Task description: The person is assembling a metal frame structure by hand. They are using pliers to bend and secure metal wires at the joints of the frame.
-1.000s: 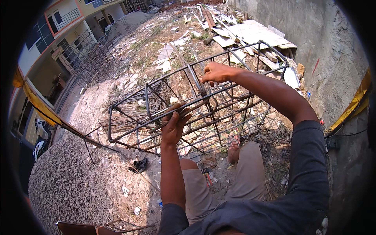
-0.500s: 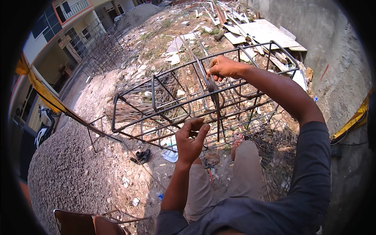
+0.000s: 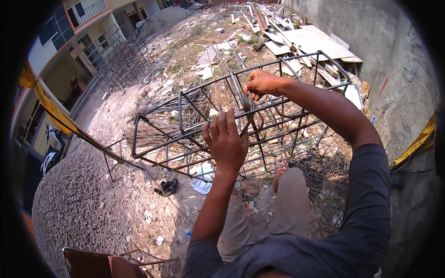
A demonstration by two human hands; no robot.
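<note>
A long cage of dark steel reinforcing bars [image 3: 157, 143] lies across in front of me. My right hand [image 3: 264, 84] reaches over its upper bar, with thumb and fingers pinched on thin tie wire [image 3: 251, 99] where a stirrup meets the long bars. My left hand [image 3: 226, 141] is raised at the near side of the cage, back of the hand toward me. Its fingers are stretched out over the near bar, and the thumb points up beside the wire's lower part. Whether the left palm touches the bar is hidden.
Loose steel rods [image 3: 155, 127] lie on the ground beyond the cage. A gravel heap [image 3: 79, 199] rises at left, and a chair [image 3: 88, 262] stands at lower left. White boards and scrap timber [image 3: 315, 41] lie before the grey wall [image 3: 371, 51] at right.
My left hand has moved up to the near bar, its fingers straightening from a curl. The wire's long tail no longer hangs straight down. My right hand stays nearly in place.
</note>
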